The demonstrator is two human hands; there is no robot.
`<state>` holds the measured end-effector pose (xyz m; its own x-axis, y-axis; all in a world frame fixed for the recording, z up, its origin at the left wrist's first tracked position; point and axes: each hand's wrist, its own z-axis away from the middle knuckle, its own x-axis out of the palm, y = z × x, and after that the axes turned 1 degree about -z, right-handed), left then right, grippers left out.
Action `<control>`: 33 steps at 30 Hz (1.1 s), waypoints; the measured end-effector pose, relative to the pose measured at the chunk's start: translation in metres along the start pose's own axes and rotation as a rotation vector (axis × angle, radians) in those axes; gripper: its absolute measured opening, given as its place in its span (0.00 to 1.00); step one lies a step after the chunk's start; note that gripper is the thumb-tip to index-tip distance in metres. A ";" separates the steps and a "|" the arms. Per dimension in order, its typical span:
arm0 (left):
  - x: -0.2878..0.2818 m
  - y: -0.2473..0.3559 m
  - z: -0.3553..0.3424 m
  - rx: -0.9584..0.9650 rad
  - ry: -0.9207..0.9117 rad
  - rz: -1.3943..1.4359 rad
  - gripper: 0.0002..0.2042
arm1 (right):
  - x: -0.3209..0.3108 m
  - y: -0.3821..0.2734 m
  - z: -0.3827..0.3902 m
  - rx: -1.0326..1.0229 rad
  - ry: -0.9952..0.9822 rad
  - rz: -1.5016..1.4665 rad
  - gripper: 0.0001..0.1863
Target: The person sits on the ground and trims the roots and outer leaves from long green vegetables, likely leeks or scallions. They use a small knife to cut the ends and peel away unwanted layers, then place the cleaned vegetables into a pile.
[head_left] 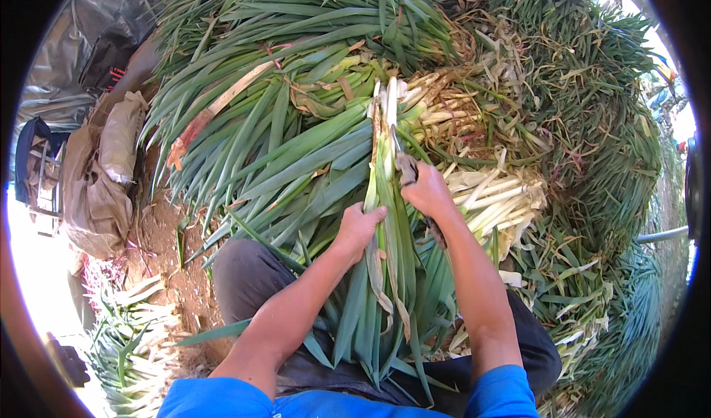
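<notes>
My left hand [360,230] is closed around the green leaves of a few long scallions [388,168] in front of me. Their white root ends [388,99] point away from me, and dry brown leaves hang among the green ones toward my lap. In my right hand [428,190] is a dark-handled tool [406,168], held against the right side of these stalks. A thin edge shows beyond its handle, but I cannot make out its full shape. Just past my right hand lie peeled white scallions [500,203], with unpeeled ones [444,107] farther off.
A large heap of scallions [296,18] spreads ahead, and darker bundles [592,122] rise at the right. More scallions [137,351] lie at the lower left by bare brown soil [159,236]. Brown sacks [100,185] stand at the left. Stripped leaves [570,299] litter the right.
</notes>
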<state>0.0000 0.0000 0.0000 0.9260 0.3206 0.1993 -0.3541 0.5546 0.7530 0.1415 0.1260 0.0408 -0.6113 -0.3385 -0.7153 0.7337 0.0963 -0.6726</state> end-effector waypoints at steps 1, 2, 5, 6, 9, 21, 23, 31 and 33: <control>0.005 0.006 0.014 -0.026 0.004 0.033 0.18 | 0.003 0.004 -0.012 0.017 0.006 0.043 0.24; 0.009 0.008 0.021 -0.053 0.008 0.066 0.18 | 0.005 0.008 -0.025 0.035 0.012 0.087 0.23; 0.003 0.015 0.006 -0.042 0.001 0.048 0.18 | 0.015 0.013 -0.088 0.062 0.062 0.039 0.22; 0.004 0.015 0.006 -0.062 0.001 0.049 0.18 | 0.015 0.010 -0.099 0.054 0.068 0.056 0.23; -0.003 -0.005 -0.010 0.034 -0.013 -0.047 0.18 | 0.014 0.004 -0.111 0.042 0.122 0.015 0.25; 0.002 0.028 0.007 -0.081 0.133 0.015 0.19 | 0.006 0.046 0.005 0.198 0.127 -0.916 0.27; -0.014 0.013 -0.010 0.052 0.016 -0.017 0.17 | -0.032 0.066 0.015 0.135 0.253 -0.911 0.23; 0.003 0.029 0.011 -0.068 -0.138 0.070 0.11 | -0.128 0.101 0.096 0.420 0.391 -0.048 0.21; 0.000 0.026 0.008 -0.068 -0.106 0.086 0.11 | -0.115 0.060 0.119 0.337 0.227 -0.184 0.22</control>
<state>-0.0080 0.0083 0.0243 0.8994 0.2880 0.3288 -0.4371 0.5803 0.6872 0.2911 0.0596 0.1052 -0.7630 -0.1038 -0.6380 0.6391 -0.2693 -0.7204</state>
